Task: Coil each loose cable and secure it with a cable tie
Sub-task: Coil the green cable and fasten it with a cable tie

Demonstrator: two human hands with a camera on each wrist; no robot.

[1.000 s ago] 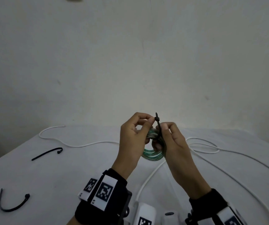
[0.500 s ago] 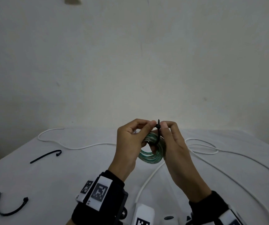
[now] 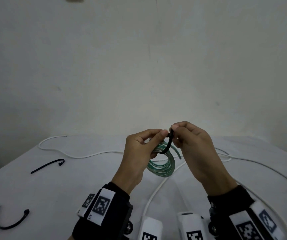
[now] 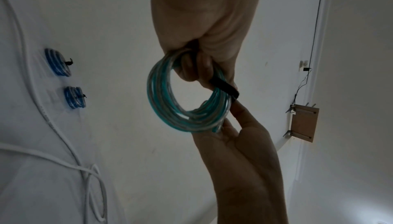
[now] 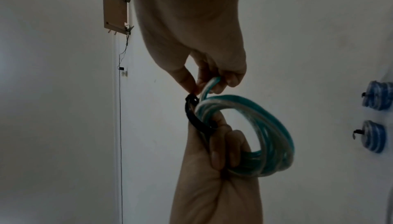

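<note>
Two blue coils [image 4: 65,78] lie tied on the counter [image 3: 70,196]. Both hands hold the green coil [image 3: 163,165] above it: left hand [image 3: 139,149] grips loops, right hand [image 3: 191,141] pinches the black tie [image 3: 168,144]. White cable [image 3: 87,154] lies loose, uncoiled.

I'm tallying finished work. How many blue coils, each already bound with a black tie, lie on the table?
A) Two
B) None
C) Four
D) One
A: the left wrist view shows two blue coils lying side by side on the table, each with a black tie end sticking out, while the green coil is held in the hands.
</note>
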